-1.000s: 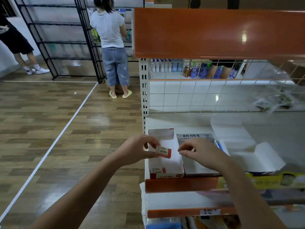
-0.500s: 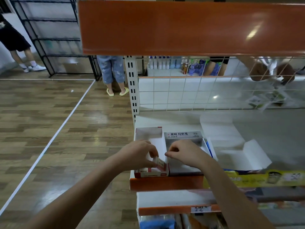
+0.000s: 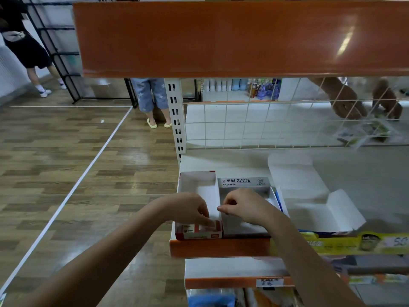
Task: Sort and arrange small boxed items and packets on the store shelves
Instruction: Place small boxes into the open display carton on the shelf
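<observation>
Floor [image 3: 66, 173], wood-pattern with a white line, fills the left of the frame. Upper left we see a person in dark shorts [image 3: 28, 52] beside a black rack [image 3: 64, 63]. Further right, upper centre-left, a second person in star-print jeans [image 3: 150, 96] stands behind the shelf upright [image 3: 176, 116].

Centre frame: our left hand [image 3: 190, 209] reaches into the red-and-white open box [image 3: 197, 204] at the left end of the white shelf [image 3: 243, 162]. Its fingertips press down on a small red-and-white eraser packet [image 3: 199, 228] lying at the near end of that box. We cannot tell whether the fingers pinch it or only push it flat.

Just right, our right hand [image 3: 245, 207] sits over the grey open box [image 3: 245, 189] with Korean lettering, which touches the first box. Fingers are curled with thumb against forefinger; what they pinch, if anything, is hidden.

Right of the boxes, a flattened white carton [image 3: 309, 196] lies open on the shelf. Upper right, behind the wire grid [image 3: 265, 125], another person's two hands [image 3: 347, 105] handle packets on the far side.
</observation>
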Motion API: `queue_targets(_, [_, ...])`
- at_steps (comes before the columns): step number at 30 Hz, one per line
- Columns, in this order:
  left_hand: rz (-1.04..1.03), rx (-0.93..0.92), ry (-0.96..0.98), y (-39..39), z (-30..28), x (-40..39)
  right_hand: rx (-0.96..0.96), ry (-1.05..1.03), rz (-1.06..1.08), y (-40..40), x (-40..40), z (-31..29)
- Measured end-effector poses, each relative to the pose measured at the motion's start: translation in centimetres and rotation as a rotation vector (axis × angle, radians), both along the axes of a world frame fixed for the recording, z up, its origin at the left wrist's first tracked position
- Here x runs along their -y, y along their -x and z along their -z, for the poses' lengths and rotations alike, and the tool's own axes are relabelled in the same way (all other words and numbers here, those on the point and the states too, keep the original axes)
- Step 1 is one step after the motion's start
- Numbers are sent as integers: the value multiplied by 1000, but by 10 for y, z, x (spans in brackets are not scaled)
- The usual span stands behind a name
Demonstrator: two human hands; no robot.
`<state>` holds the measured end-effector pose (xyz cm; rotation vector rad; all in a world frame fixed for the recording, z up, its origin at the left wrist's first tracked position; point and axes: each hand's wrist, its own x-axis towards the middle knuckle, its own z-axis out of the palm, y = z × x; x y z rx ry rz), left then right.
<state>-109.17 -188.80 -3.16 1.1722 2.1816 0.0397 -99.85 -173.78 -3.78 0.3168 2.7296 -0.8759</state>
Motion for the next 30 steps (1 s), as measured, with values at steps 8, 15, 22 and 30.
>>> queue_targets(8, [43, -5, 64, 7, 1, -15, 4, 18, -10, 1, -2, 0])
queue_targets(15, [55, 16, 9, 16, -2, -12, 6, 51, 11, -1, 0, 1])
queue_targets(22, [102, -1, 12, 10, 4, -14, 6, 51, 28, -2, 1, 0])
queue_targets(30, [107, -72, -48, 4, 9, -11, 3, 45, 38, -3, 2, 1])
